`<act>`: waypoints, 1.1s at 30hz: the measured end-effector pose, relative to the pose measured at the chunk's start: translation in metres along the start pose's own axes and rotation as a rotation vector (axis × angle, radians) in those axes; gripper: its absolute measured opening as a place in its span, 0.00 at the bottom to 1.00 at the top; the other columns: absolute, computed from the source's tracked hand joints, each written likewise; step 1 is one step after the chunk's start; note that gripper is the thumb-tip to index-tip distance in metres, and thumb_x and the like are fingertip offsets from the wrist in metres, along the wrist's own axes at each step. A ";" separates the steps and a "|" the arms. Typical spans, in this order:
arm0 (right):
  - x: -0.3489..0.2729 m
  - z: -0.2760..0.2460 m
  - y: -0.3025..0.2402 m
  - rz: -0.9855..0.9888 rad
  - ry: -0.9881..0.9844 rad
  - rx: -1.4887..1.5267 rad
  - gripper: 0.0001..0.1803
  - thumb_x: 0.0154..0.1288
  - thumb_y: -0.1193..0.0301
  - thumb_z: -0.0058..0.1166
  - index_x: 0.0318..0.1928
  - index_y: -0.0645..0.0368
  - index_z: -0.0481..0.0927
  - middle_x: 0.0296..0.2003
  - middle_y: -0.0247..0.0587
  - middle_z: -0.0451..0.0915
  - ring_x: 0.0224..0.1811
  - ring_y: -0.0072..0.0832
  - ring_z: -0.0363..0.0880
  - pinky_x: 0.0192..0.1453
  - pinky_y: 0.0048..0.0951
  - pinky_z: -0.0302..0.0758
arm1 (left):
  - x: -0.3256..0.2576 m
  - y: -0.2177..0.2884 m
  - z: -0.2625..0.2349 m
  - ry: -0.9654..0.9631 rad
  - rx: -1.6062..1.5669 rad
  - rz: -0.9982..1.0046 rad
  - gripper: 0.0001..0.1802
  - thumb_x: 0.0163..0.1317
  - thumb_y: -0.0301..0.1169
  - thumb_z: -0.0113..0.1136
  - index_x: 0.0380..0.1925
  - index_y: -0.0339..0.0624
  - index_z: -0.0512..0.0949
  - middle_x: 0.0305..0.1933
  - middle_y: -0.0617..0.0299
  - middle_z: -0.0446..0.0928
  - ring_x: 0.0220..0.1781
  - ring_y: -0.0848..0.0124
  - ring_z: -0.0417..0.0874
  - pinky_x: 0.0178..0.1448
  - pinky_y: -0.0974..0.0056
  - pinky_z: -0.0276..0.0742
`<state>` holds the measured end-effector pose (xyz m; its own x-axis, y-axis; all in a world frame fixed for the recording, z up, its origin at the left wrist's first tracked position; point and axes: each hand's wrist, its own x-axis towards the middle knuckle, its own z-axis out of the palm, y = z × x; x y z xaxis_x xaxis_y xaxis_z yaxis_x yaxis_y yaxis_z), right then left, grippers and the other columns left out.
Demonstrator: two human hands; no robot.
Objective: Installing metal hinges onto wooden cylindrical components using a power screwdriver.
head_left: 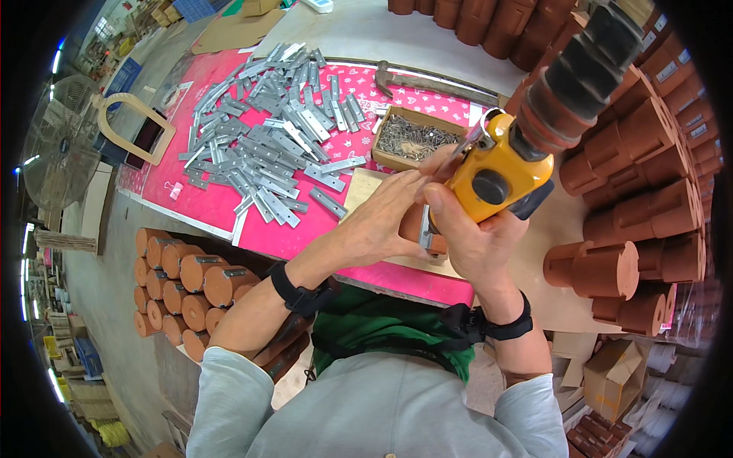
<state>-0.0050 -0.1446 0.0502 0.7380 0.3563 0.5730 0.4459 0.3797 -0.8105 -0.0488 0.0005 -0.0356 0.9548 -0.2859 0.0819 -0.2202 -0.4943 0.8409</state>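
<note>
My right hand (pixel 482 243) is wrapped round a yellow power tool (pixel 489 179) with a black round knob and a thick black ribbed part rising to the upper right. Beneath the tool, my left hand (pixel 374 217) grips a reddish-brown cylindrical piece (pixel 411 224), its fingers curled around the side. A grey metal hinge plate (pixel 424 233) lies against that piece, between my two hands. The tool's tip is hidden behind my right hand. Just beyond my hands sits an open cardboard box of screws (pixel 416 139).
A heap of metal hinge plates (pixel 267 145) covers the pink table (pixel 305 238). Behind the box lies a hammer (pixel 435 82). Reddish-brown cylinders (pixel 592 269) are stacked at right; others with plates (pixel 202 267) are piled lower left. A fan (pixel 61 141) stands far left.
</note>
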 end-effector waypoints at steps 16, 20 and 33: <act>-0.004 -0.008 0.009 -0.020 -0.086 -0.099 0.22 0.59 0.81 0.58 0.53 0.66 0.67 0.41 0.42 0.77 0.39 0.26 0.79 0.45 0.28 0.78 | 0.004 0.017 -0.006 0.015 -0.045 0.004 0.53 0.39 0.46 0.74 0.66 0.43 0.58 0.67 0.47 0.58 0.68 0.48 0.58 0.70 0.51 0.56; -0.001 -0.008 0.002 0.120 0.056 0.133 0.17 0.55 0.79 0.63 0.45 0.65 0.74 0.40 0.39 0.81 0.42 0.23 0.79 0.47 0.25 0.76 | 0.008 0.009 -0.011 0.044 -0.033 0.016 0.51 0.41 0.45 0.73 0.65 0.44 0.59 0.64 0.47 0.61 0.67 0.49 0.60 0.69 0.51 0.57; 0.006 -0.047 -0.018 0.127 0.193 -0.010 0.20 0.57 0.80 0.61 0.49 0.64 0.70 0.42 0.41 0.80 0.43 0.23 0.78 0.48 0.24 0.76 | 0.117 -0.055 -0.042 0.031 0.714 -0.118 0.11 0.48 0.27 0.64 0.34 0.38 0.81 0.36 0.49 0.79 0.46 0.53 0.78 0.52 0.56 0.73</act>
<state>0.0153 -0.1889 0.0623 0.8714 0.2305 0.4331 0.3473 0.3338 -0.8763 0.0834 0.0290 -0.0501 0.9831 -0.1793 0.0363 -0.1820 -0.9392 0.2912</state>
